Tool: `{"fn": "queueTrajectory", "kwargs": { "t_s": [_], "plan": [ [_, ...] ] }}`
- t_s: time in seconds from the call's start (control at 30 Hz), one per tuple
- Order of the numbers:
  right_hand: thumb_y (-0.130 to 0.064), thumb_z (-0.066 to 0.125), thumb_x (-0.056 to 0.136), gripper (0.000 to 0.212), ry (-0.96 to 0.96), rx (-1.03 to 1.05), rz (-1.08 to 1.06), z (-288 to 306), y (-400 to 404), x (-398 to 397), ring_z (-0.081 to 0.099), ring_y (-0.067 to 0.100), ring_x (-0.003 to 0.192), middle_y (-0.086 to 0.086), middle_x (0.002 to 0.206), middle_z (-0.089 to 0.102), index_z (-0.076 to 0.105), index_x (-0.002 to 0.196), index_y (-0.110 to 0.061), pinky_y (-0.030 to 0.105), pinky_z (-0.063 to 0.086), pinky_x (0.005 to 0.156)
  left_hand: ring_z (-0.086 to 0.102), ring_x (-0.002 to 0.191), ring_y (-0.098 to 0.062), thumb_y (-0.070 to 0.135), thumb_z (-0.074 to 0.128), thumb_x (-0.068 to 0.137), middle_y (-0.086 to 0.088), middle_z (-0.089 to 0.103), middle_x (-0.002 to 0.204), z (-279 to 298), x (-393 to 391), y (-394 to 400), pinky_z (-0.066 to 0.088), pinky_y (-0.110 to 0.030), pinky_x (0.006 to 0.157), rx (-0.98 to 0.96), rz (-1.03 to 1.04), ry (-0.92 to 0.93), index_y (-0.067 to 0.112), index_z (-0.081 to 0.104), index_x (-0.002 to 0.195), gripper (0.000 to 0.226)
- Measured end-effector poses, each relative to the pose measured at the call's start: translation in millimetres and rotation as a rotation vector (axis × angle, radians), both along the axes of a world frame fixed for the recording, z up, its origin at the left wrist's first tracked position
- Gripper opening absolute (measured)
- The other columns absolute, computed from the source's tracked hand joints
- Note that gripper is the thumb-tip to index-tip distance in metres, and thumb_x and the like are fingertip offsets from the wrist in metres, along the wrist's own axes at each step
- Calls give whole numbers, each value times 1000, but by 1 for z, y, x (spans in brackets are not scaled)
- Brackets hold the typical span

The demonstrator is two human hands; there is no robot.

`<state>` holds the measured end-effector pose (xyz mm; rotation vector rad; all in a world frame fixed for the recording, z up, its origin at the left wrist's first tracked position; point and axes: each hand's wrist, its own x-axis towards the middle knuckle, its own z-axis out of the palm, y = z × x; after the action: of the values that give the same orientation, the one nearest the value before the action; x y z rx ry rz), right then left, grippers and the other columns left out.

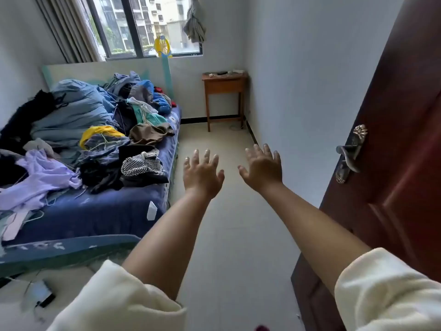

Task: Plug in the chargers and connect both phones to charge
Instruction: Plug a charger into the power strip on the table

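Observation:
My left hand (202,174) and my right hand (262,167) are stretched out in front of me over the floor, fingers spread, holding nothing. Far ahead in the corner stands a small wooden side table (224,86) with a few small dark and white items (223,73) on top, too small to identify. A thin cable (235,127) lies on the floor by the table's legs near the wall. At the bottom left, a dark flat device like a phone (44,296) lies on the floor, blurred.
A bed (100,209) with a blue sheet and a pile of clothes (95,130) fills the left side. A dark red door (401,163) with a metal handle (348,155) stands at my right. A tiled floor strip (226,235) runs between bed and wall towards the window (148,27).

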<state>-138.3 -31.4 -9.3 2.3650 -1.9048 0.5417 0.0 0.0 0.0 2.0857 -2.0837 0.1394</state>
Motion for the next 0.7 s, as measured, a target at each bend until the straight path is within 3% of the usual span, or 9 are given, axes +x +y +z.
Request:
{"fn": "queueTrajectory", "kwargs": {
  "t_s": [0.37,0.7],
  "plan": [
    [-34,46,92,57,56,134,32,-37,-243,-6,15,32,140,15,152,23,26,141,-12,49,16,112,6,145,-28,38,32,97,-3,18,157,-41,0,-238,7,-41,118,153,44,45,20,23,144,51],
    [-35,47,91,58,145,150,99,-50,-502,70,14,31,140,13,152,23,25,141,-13,48,14,113,11,144,-31,36,30,98,-7,19,156,-59,92,-490,11,-41,117,191,98,19,17,25,143,49]
  ]
}}
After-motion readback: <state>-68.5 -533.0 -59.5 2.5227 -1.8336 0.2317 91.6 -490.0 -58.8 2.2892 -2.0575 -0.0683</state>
